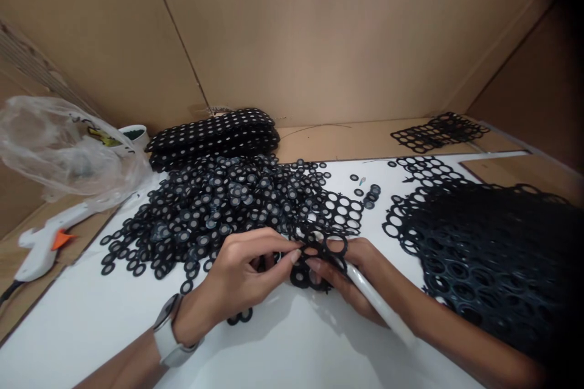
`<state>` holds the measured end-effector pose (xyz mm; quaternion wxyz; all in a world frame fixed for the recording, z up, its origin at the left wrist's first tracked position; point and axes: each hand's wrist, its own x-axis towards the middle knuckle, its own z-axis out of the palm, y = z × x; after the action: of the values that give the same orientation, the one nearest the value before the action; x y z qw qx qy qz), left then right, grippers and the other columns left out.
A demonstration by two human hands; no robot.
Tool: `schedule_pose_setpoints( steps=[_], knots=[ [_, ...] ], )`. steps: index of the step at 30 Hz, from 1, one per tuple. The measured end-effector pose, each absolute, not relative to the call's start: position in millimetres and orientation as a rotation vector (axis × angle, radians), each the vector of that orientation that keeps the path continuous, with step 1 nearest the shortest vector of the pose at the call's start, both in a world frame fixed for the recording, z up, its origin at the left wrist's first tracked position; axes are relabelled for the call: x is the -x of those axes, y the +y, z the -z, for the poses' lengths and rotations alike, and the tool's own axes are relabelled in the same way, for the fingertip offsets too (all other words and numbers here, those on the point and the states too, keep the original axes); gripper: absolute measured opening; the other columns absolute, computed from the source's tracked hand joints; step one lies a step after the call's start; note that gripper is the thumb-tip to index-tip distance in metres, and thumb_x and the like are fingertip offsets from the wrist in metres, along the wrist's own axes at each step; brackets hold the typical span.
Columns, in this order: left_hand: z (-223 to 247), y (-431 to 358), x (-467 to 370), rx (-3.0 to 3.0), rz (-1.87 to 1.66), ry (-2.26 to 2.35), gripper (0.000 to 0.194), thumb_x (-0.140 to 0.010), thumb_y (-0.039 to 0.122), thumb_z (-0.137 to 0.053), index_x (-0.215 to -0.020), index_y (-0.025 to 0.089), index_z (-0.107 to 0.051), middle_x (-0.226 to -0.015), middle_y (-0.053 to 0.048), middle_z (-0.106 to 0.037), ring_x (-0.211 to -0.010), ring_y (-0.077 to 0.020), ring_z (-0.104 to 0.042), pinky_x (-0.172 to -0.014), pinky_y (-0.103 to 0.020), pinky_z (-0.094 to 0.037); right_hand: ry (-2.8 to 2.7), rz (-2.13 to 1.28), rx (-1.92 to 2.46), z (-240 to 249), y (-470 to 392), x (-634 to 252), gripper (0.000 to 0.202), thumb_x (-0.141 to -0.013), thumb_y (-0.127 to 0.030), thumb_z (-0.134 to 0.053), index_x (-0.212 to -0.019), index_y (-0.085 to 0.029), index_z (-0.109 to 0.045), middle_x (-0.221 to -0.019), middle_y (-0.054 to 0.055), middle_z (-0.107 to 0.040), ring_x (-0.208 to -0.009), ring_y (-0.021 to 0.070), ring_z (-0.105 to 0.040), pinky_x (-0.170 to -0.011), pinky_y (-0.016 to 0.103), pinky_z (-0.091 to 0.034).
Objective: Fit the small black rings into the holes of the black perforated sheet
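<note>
My left hand (249,267), with a watch (170,329) at its wrist, pinches the left edge of a small black ring lattice (336,245) between thumb and fingers. My right hand (353,276) is closed on the lattice from the other side, and a white stick-like tool (376,301) lies in the same hand, slanting back toward the forearm. Just behind both hands spreads a big heap of small black discs with pale centres (228,194). Another piece of black lattice (342,213) lies flat beyond my right hand. Fingertip contact is partly hidden by the rings.
A large pile of black ring sheets (483,255) fills the right side. Stacked dotted black strips (214,134) stand at the back. On the left are a white glue gun (43,246), a clear plastic bag (68,152) and a white cup (141,138). Cardboard walls (319,30) enclose the table.
</note>
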<state>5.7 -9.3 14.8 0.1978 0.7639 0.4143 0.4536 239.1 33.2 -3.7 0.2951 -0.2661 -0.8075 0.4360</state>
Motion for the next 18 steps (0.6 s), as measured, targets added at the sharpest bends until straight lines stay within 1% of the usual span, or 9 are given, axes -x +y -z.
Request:
schedule_pose_setpoints(
  steps=[3, 7, 11, 15, 18],
  knots=[
    [-15, -10, -5, -2.145, -1.249, 1.155, 0.016, -0.093, 0.015, -0.074, -0.107, 0.018, -0.08, -0.095, -0.005, -0.078, -0.068, -0.0081, -0.067, -0.053, -0.017, -0.048, -2.148, -1.104, 0.716, 1, 34, -236, 0.026, -0.104, -0.023, -0.055, -0.082, -0.018, -0.068, -0.076, -0.002, -0.069, -0.068, 0.0099, -0.064, -0.066, 0.019, -0.049],
    [-15, -10, -4, -2.15, -1.232, 1.171, 0.018, -0.095, 0.014, -0.071, -0.11, 0.02, -0.079, -0.103, -0.005, -0.079, -0.082, -0.012, -0.073, -0.058, -0.018, -0.051, -2.16, -1.075, 0.731, -6, 34, -235, 0.027, -0.103, -0.023, -0.055, -0.08, -0.018, -0.068, -0.073, -0.001, -0.068, -0.064, 0.0099, -0.064, -0.061, 0.019, -0.048],
    [-13, -9, -4, -2.151, -1.254, 1.182, 0.018, -0.095, 0.014, -0.072, -0.11, 0.02, -0.08, -0.102, -0.005, -0.079, -0.076, -0.0107, -0.072, -0.054, -0.017, -0.049, -2.153, -1.081, 0.74, -8, 33, -234, 0.023, -0.101, -0.021, -0.057, -0.081, -0.018, -0.069, -0.073, -0.001, -0.068, -0.065, 0.0104, -0.063, -0.061, 0.019, -0.049],
    [-12, -9, -5, -2.148, -1.255, 1.178, 0.02, -0.094, 0.014, -0.073, -0.111, 0.021, -0.08, -0.101, -0.005, -0.079, -0.074, -0.0099, -0.071, -0.054, -0.017, -0.049, -2.098, -1.12, 0.729, -4, 32, -232, 0.023, -0.1, -0.02, -0.056, -0.08, -0.018, -0.069, -0.072, 0.0, -0.068, -0.063, 0.0112, -0.061, -0.059, 0.02, -0.048],
    [-12, -10, -4, -2.15, -1.25, 1.176, 0.023, -0.094, 0.014, -0.072, -0.113, 0.022, -0.08, -0.101, -0.004, -0.079, -0.068, -0.0076, -0.067, -0.051, -0.017, -0.047, -2.081, -1.121, 0.724, -2, 32, -231, 0.023, -0.101, -0.02, -0.057, -0.082, -0.018, -0.069, -0.075, 0.0, -0.069, -0.066, 0.0118, -0.063, -0.062, 0.021, -0.05]
  ],
)
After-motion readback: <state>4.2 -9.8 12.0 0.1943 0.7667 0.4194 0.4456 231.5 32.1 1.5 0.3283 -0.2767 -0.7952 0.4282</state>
